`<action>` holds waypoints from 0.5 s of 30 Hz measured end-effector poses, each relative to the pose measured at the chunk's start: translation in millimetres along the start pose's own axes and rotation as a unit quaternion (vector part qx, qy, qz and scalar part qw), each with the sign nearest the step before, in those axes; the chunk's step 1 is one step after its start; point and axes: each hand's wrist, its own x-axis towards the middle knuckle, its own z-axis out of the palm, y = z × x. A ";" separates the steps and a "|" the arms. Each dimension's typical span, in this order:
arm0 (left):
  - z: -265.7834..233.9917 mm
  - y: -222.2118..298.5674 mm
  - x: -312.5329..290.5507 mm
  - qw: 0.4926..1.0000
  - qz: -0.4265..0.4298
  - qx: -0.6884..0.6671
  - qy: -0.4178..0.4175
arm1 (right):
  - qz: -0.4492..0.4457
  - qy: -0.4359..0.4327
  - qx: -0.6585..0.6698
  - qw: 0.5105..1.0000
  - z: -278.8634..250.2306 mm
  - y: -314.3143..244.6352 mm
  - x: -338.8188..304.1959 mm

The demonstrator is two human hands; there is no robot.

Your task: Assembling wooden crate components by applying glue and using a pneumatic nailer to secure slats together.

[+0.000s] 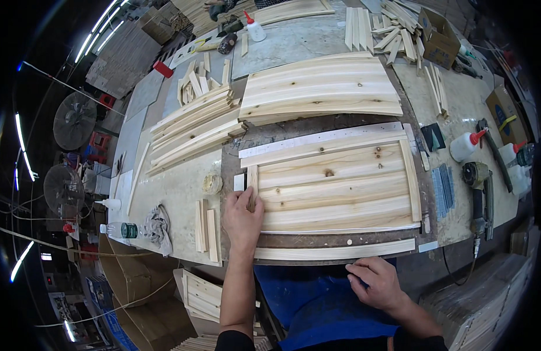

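A pale wooden panel (335, 193) with dark knots lies flat on the bench in front of me. Wooden strips run along its far edge (323, 148) and right end (411, 178). At its left end, my left hand (243, 221) has its fingers closed on a short wooden strip (253, 175) standing along that side. A loose long strip (335, 250) rests near the bench's front edge, apart from the panel. My right hand (378, 284) hovers just off that front edge, fingers curled; whatever it may hold is hidden.
Another panel (323, 88) lies beyond, beside stacked strips (191, 126) on the left. To the right are a glue bottle (466, 145), a nail gun (478, 193) with a hose and grey sandpaper (442, 187). A rag (158, 228) and a plastic bottle (119, 230) sit at left.
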 end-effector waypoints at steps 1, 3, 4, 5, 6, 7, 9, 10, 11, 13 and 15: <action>0.5 0.2 -0.1 1.000 0.001 0.002 0.002 | -0.001 0.001 0.000 1.000 0.3 -0.5 0.4; 1.5 0.8 -0.2 1.000 0.002 0.005 0.006 | -0.002 0.004 -0.001 1.000 0.1 -1.4 0.5; 1.2 0.6 -0.3 1.000 0.001 0.005 0.006 | -0.002 0.003 -0.001 1.000 0.0 -1.9 0.4; 0.6 0.2 -0.6 1.000 -0.001 0.004 0.004 | -0.002 0.001 -0.001 1.000 0.0 -2.5 -0.1; -0.4 -0.4 -1.4 1.000 -0.002 0.004 0.002 | -0.001 -0.002 -0.002 1.000 -0.1 -3.1 -0.7; -0.3 0.9 -1.9 1.000 -0.003 0.003 -0.002 | 0.001 -0.004 -0.003 1.000 -0.6 -3.0 -2.0; -6.0 11.7 -12.9 0.999 0.030 -0.007 0.010 | 0.009 0.002 -0.010 1.000 -4.6 -1.7 -5.6; -10.7 21.2 -22.7 0.998 0.064 -0.016 0.024 | 0.015 0.008 -0.017 1.000 -7.5 0.1 -8.3; -13.2 29.0 -34.7 0.994 0.097 -0.026 0.038 | 0.022 0.014 -0.024 0.999 -9.8 3.0 -12.1; -22.6 40.8 -78.7 0.984 0.151 -0.082 -0.039 | 0.063 0.050 -0.048 0.996 -19.6 12.2 -23.0; -26.9 52.5 -108.2 0.950 0.272 -0.114 -0.100 | 0.105 0.083 -0.075 0.988 -32.0 25.7 -36.3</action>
